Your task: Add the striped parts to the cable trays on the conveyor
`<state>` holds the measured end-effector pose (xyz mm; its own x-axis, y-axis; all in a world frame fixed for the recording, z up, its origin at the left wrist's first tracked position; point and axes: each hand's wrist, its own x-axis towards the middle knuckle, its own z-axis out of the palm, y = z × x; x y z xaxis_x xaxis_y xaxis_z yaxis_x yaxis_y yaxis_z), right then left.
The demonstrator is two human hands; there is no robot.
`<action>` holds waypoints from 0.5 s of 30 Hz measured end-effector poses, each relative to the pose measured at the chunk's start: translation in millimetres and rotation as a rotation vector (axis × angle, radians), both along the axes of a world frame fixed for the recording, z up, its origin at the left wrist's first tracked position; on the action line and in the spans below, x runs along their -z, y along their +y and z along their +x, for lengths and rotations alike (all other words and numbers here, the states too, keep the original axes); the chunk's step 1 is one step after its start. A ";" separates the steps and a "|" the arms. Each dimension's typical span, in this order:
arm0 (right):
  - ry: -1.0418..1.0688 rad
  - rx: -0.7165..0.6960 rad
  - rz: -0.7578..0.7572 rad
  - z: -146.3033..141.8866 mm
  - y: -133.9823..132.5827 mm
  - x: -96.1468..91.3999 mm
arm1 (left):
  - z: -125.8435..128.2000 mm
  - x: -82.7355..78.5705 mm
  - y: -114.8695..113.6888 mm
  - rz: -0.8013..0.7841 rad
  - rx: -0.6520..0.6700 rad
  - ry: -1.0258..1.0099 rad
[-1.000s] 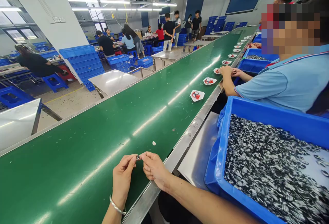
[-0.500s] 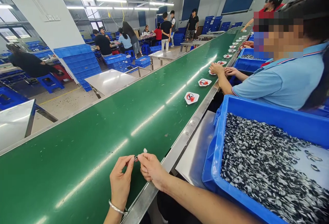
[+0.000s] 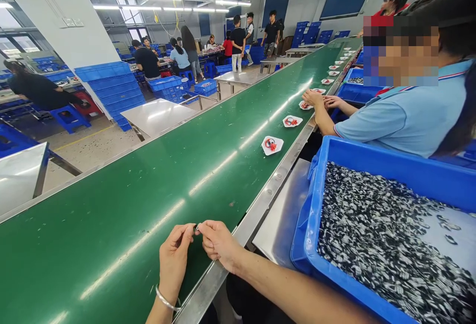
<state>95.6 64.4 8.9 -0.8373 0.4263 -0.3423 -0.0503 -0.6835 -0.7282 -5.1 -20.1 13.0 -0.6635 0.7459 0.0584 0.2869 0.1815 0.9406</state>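
Fingertips (image 3: 190,227) of both hands pinched shut on a tiny dark part (image 3: 197,227), over the green conveyor belt (image 3: 111,185), just beside its steel edge rail (image 3: 238,245). Left hand (image 3: 174,257) with a silver bangle (image 3: 166,300) at the wrist; right hand (image 3: 219,244) almost touching it. Past the rail, a steel shelf (image 3: 278,215) and a blue plastic crate (image 3: 316,205) heaped with black-and-white small parts (image 3: 372,234). Farther along the belt, white cards (image 3: 272,145) bearing red pieces, near a co-worker's hands (image 3: 316,99).
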 end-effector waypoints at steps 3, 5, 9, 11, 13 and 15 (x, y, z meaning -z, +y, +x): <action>0.021 -0.020 -0.033 0.8 2.1 0.6 | -1.0 0.8 0.8 0.012 -0.012 -0.004; 0.031 -0.033 -0.041 1.7 3.2 0.7 | -1.2 1.2 1.2 0.030 -0.027 -0.012; 0.052 -0.064 -0.052 3.6 5.1 -1.4 | -0.9 -0.3 1.4 0.046 0.019 -0.053; 0.065 -0.086 -0.059 4.4 6.2 -3.1 | -1.0 -1.6 1.1 0.037 0.073 -0.076; 0.072 -0.105 -0.062 5.0 6.9 -5.0 | -1.3 -2.3 0.7 0.023 0.081 -0.093; 0.075 -0.117 -0.060 5.4 7.1 -6.5 | -1.2 -2.6 0.5 0.005 0.052 -0.123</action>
<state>101.1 71.5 15.4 -0.9040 0.3052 -0.2994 -0.0205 -0.7304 -0.6827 -6.3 -19.6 15.6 -0.6263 0.7794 -0.0168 0.1785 0.1643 0.9701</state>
